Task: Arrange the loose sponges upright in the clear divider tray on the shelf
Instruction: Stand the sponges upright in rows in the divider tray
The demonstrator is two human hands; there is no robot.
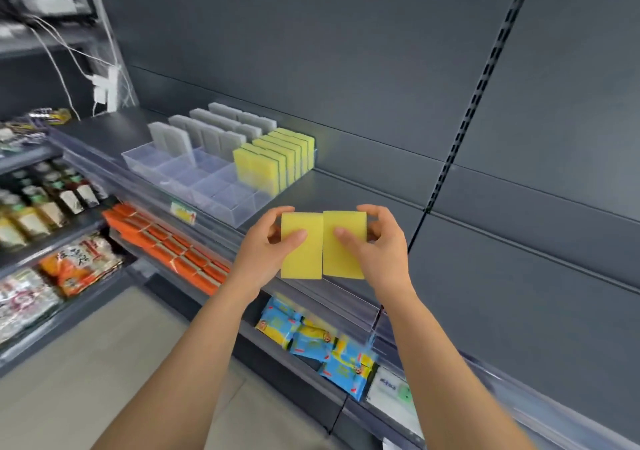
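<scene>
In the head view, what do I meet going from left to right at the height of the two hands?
Orange packs → left hand → yellow sponge it holds → second yellow sponge, held by the other hand → right hand.

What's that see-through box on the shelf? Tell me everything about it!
The clear tray looks like thin see-through plastic, long and low, split by little walls into many pockets. It sits on the dark grey shelf. Grey sponges stand upright in its back pockets; yellow sponges with green backs stand in a row at its right end. The front pockets hold nothing. The left hand holds one loose sponge and the right hand another, neither touching the tray.
</scene>
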